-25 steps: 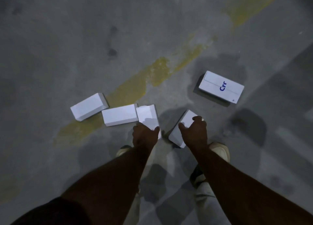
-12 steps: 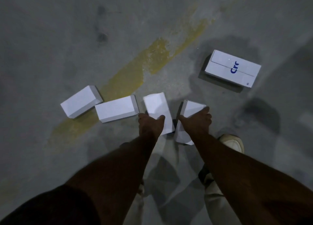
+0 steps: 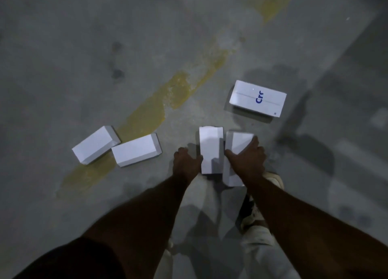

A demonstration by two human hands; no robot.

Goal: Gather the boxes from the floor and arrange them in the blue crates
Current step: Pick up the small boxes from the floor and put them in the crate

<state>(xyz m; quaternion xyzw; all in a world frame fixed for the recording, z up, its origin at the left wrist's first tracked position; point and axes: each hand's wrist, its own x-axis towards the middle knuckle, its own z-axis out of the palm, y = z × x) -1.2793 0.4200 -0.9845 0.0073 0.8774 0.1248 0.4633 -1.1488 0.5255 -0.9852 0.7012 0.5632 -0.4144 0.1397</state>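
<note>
While we crouched over the floor (image 3: 63, 47), our left hand (image 3: 185, 165) gripped the near left edge of one plain white box (image 3: 210, 150), and our right hand (image 3: 246, 163) lay over the top of its neighbour box (image 3: 238, 144), thumb on one side and fingers (image 3: 255, 141) curled over the far corner. Those two boxes stood side by side, touching or very nearly so; we could not tell which. We took the printed box (image 3: 259, 99) as our landmark: the held pair sat just nearer us than it and a little to its left, close but apart. Two more plain boxes (image 3: 135, 149) lay well to its left, corner to corner, across a worn yellow line (image 3: 147, 114). No blue crates were in sight.

What could have gone wrong, as we judged it? Each hand held only one end or side of a smooth carton, so a lift could tip the far end down and let it slide out. Squeezing the pair together unevenly could also skew them apart. Our shoe (image 3: 275, 177) sat right beside the near end of the right-hand box, so dragging the pair back risked snagging there.

Room looked generous otherwise. Bare concrete spread beyond the printed box and between it and the left pair, so we had free space to lift straight up or sweep either way.
</note>
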